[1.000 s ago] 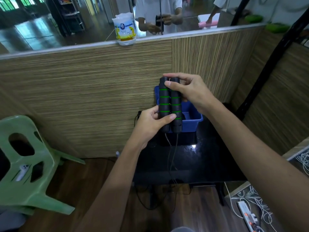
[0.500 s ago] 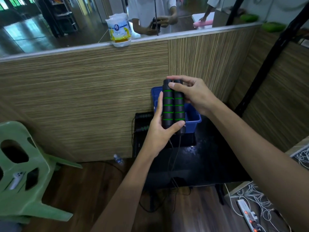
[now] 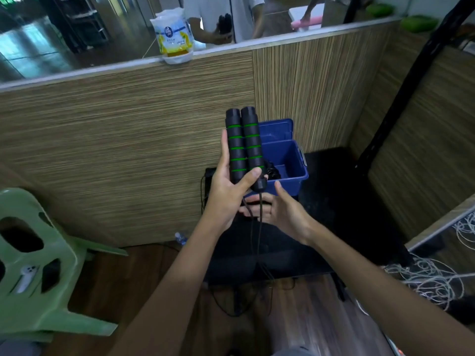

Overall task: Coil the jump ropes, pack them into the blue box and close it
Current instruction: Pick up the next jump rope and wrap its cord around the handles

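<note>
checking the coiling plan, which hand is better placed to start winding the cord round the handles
Right, probably. The left hand already grips the two handles upright, so it is occupied. The right hand sits just below them with its fingers at the hanging cord, free to gather and wind it.

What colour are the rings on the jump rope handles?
Green rings on black jump rope handles, held by the left hand; the head view shows it.

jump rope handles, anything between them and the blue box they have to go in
Nothing visible does. The left hand holds the jump rope handles just in front of the blue box, whose lid is open; something dark already lies inside.
</note>
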